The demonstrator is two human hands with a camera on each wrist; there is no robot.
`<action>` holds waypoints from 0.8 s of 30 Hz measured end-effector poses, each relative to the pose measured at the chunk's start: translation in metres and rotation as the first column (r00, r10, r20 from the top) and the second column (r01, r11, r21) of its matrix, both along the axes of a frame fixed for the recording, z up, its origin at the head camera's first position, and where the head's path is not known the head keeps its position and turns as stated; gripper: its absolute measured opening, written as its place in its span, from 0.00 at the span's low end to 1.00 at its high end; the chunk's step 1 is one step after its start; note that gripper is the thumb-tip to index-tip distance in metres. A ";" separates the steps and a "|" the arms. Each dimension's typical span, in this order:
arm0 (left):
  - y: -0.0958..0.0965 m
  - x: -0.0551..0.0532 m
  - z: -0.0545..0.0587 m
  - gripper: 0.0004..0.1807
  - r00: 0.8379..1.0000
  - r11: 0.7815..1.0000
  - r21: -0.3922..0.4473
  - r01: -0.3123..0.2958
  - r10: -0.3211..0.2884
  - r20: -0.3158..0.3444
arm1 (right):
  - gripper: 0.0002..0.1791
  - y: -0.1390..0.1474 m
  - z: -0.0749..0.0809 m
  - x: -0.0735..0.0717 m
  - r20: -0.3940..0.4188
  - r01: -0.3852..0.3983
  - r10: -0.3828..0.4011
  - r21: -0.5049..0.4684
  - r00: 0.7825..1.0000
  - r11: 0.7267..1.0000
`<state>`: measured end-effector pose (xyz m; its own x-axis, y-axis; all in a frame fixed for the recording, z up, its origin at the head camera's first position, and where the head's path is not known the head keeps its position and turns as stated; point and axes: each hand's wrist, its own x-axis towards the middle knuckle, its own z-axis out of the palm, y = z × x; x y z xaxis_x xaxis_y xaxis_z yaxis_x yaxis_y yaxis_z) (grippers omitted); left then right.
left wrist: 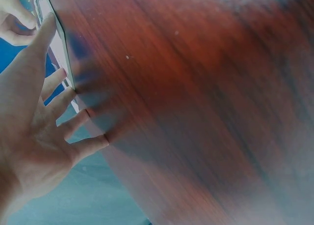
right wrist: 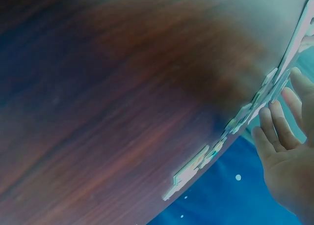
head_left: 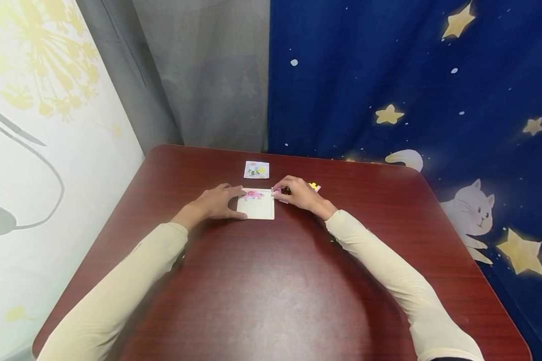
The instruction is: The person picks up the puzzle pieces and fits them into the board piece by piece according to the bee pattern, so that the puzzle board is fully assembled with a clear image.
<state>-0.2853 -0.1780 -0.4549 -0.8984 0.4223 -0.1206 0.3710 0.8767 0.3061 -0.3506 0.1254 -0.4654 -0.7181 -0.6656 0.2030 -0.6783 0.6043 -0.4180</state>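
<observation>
A white square puzzle board (head_left: 257, 209) lies on the table, with a few joined pink puzzle pieces (head_left: 253, 195) along its top. At its left side my left hand (head_left: 214, 202) steadies it, fingers fairly straight and spread, thumb at the lower corner and index finger at the upper one. In the left wrist view the fingers of the left hand (left wrist: 44, 122) reach to the board's edge (left wrist: 66, 53). My right hand (head_left: 300, 194) is at the board's right edge, thumb and index finger pinching a small pink puzzle piece (head_left: 277, 191). More loose pieces (right wrist: 240, 118) lie beneath that hand.
A small printed picture card (head_left: 256, 170) lies behind the board. Yellow and pink puzzle pieces (head_left: 314, 186) sit past the right hand. The dark red table (head_left: 262, 281) backs onto grey and blue curtains (head_left: 343, 100), with a white wall panel (head_left: 49, 165) at left.
</observation>
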 end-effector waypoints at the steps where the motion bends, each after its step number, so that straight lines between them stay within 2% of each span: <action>1: 0.000 0.000 0.000 0.51 1.000 1.000 0.000 0.000 0.000 0.001 | 0.15 -0.001 0.000 0.000 0.003 -0.004 0.004 0.001 1.000 1.000; 6: 0.000 -0.001 -0.001 0.50 1.000 1.000 0.000 -0.002 0.002 0.005 | 0.16 -0.008 0.001 0.002 0.022 -0.012 0.012 0.008 1.000 1.000; 14: 0.001 0.000 0.001 0.50 1.000 1.000 -0.003 0.000 0.000 0.005 | 0.17 -0.014 -0.002 0.004 0.010 -0.019 0.019 0.024 1.000 1.000; 24: 0.001 -0.001 0.001 0.50 1.000 1.000 -0.012 -0.003 0.003 0.009 | 0.17 -0.025 -0.003 0.007 0.013 0.001 -0.002 0.055 1.000 0.998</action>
<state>-0.2859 -0.1773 -0.4538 -0.8985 0.4180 -0.1341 0.3655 0.8815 0.2989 -0.3435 0.1009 -0.4683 -0.7213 -0.6748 0.1563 -0.6722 0.6276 -0.3929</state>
